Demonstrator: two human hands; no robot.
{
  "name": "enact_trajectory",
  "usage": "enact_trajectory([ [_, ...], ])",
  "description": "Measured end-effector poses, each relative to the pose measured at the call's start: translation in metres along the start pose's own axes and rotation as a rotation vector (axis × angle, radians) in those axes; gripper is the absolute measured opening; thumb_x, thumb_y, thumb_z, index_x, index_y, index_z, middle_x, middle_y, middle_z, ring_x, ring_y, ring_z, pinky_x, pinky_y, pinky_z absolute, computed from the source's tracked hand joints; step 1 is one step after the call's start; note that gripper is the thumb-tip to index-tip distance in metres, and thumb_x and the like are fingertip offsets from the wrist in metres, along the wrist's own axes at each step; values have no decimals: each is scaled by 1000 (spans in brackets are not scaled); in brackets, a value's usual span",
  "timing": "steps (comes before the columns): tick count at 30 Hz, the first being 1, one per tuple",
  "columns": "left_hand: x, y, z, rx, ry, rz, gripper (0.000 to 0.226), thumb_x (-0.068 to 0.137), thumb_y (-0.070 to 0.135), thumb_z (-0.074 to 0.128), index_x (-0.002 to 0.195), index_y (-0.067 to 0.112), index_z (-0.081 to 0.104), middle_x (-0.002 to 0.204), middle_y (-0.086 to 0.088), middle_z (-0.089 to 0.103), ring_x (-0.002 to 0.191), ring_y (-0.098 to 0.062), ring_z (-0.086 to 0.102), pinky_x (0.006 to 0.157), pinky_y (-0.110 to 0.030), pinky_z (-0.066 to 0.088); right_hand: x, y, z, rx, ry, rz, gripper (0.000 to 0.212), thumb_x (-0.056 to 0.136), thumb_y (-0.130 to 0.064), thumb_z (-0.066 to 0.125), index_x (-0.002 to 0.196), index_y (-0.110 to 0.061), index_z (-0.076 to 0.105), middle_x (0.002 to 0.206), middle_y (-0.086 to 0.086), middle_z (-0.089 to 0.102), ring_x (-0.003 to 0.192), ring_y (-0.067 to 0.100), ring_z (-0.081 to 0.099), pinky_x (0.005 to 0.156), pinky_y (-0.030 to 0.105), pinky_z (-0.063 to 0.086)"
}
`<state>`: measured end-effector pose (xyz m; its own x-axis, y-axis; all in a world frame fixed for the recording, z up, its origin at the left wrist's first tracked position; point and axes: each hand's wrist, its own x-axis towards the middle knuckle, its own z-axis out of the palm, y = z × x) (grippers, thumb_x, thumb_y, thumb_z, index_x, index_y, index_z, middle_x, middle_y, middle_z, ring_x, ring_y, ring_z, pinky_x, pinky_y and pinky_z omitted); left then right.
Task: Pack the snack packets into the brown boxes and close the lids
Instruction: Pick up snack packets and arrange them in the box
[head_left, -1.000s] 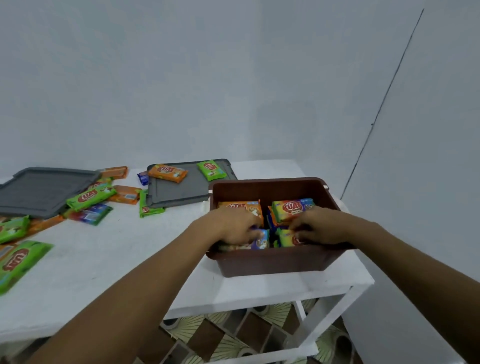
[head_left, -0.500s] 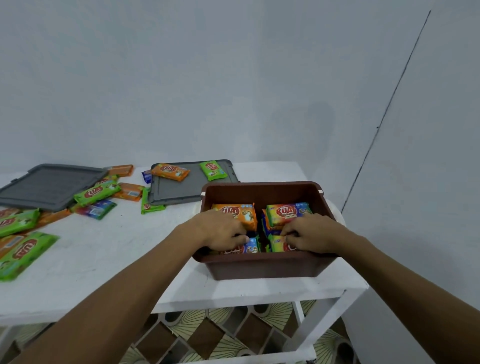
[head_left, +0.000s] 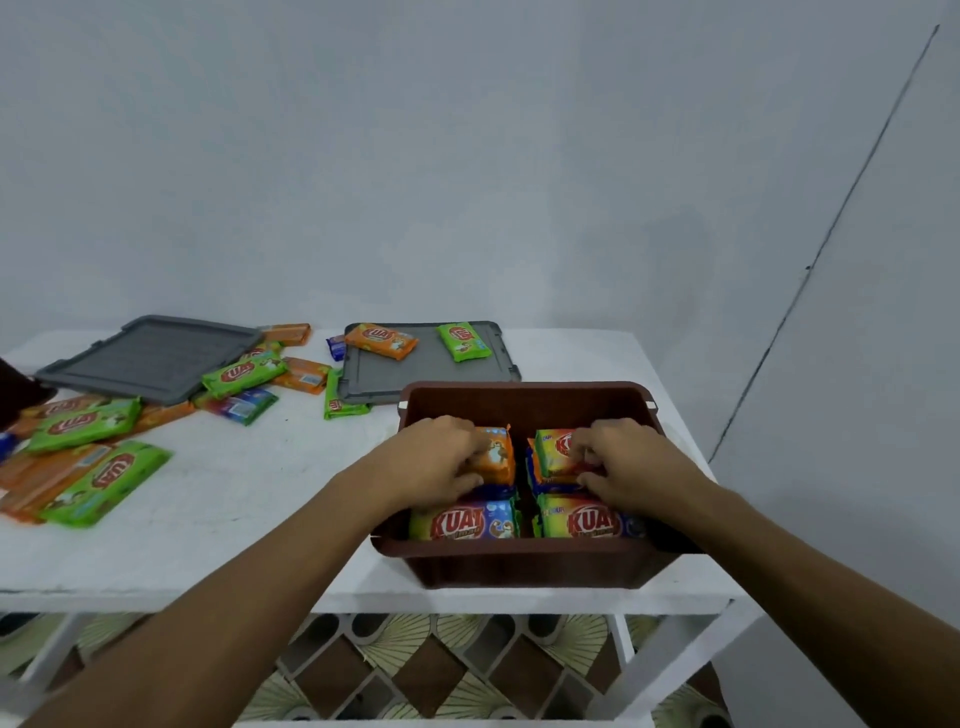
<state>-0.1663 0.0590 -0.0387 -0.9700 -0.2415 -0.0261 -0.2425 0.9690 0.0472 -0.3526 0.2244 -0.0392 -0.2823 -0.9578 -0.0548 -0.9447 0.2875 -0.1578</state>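
Note:
An open brown box (head_left: 524, 397) stands at the right end of the white table (head_left: 249, 499), packed with several snack packets. My left hand (head_left: 441, 462) reaches inside and grips the rear left orange packet (head_left: 497, 452), thumb on its near edge. My right hand (head_left: 631, 462) grips the rear right green-and-orange packet (head_left: 551, 451) the same way. Two front packets (head_left: 467, 522) (head_left: 587, 522) stand uncovered against the near wall, logos facing me.
Two grey lids (head_left: 150, 358) (head_left: 431, 374) lie flat behind the box; the nearer one carries an orange packet (head_left: 382, 340) and a green packet (head_left: 464, 340). Several loose packets (head_left: 104, 483) are scattered at the left. A dark brown shape (head_left: 15, 389) shows at the left edge.
Both hands moved from the front row of packets to the rear row, uncovering the two front packets. The box looks nearer and larger as my head shifted.

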Motion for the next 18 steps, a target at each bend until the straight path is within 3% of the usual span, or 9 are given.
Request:
enact_trajectory([
  [3, 16, -4, -2, 149, -101, -107, 44, 88, 30, 65, 128, 17, 52, 121, -7, 55, 106, -28, 56, 82, -38, 48, 12, 0, -4, -111, -58, 9, 28, 87, -32, 65, 111, -25, 53, 120, -1, 56, 102, 19, 58, 84, 31, 51],
  [9, 25, -14, -7, 289, -112, -62, 43, 88, 41, 65, 123, 20, 54, 117, -7, 58, 102, -29, 58, 72, -37, 44, 31, -1, -17, -239, -100, -39, 19, 86, -33, 63, 86, -28, 45, 104, -3, 59, 89, 18, 58, 67, 30, 44],
  [12, 24, -32, -21, 228, 56, 28, 32, 88, 52, 58, 103, 23, 56, 100, 1, 61, 90, -20, 59, 63, -31, 40, 55, -6, -31, -86, -76, -46, 10, 84, -35, 65, 85, -28, 57, 85, -11, 62, 79, 11, 55, 61, 28, 42],
  [14, 26, -55, -30, 137, 238, 57, 23, 91, 44, 56, 93, 21, 55, 94, 2, 59, 86, -18, 56, 63, -32, 42, 79, -14, -41, -24, 13, -69, 12, 85, -39, 66, 85, -29, 60, 79, -13, 60, 78, 11, 55, 63, 29, 43],
  [16, 31, -85, -33, 103, 333, 29, 16, 92, 34, 56, 91, 19, 57, 94, 0, 57, 89, -20, 55, 66, -33, 43, 107, -22, -45, 8, 96, -81, 11, 87, -41, 64, 84, -31, 60, 79, -10, 59, 78, 14, 56, 64, 30, 43],
  [18, 36, -117, -31, 66, 326, -79, 13, 92, 31, 54, 96, 19, 58, 102, 0, 57, 99, -21, 54, 72, -34, 45, 137, -28, -45, 39, 143, -80, 8, 87, -38, 61, 82, -32, 58, 81, -6, 62, 79, 17, 57, 63, 30, 42],
])
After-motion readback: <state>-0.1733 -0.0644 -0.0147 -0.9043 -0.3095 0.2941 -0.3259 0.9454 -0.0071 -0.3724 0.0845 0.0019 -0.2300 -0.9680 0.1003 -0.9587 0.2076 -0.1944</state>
